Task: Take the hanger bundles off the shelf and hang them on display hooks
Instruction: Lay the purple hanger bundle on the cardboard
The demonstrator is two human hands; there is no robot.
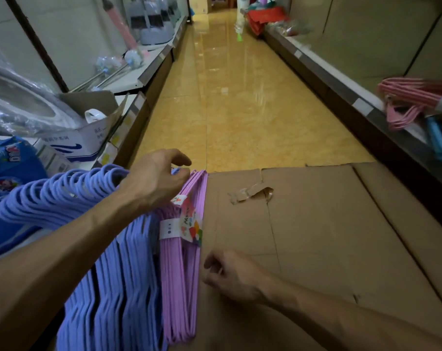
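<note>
glossy yellow tiled floor point(230, 102) runs between two shelf rows, with flattened brown cardboard point(303, 224) in front. one banded bundle of thin lilac plastic hangers point(180, 287) hangs beside a row of periwinkle hangers point(106, 287). left hand point(156, 181), fingers curled, sits at the lilac bundle's hooks; whether it grips them is unclear. right hand point(230, 274), loosely curled, holds nothing. pink hangers point(412, 97) lie on the right shelf.

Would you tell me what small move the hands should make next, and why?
Probably close the left hand on the hook end of the pink hanger bundle: its fingers hover there, gripping nothing, and the right hand sits open beside the bundle's lower part.
</note>
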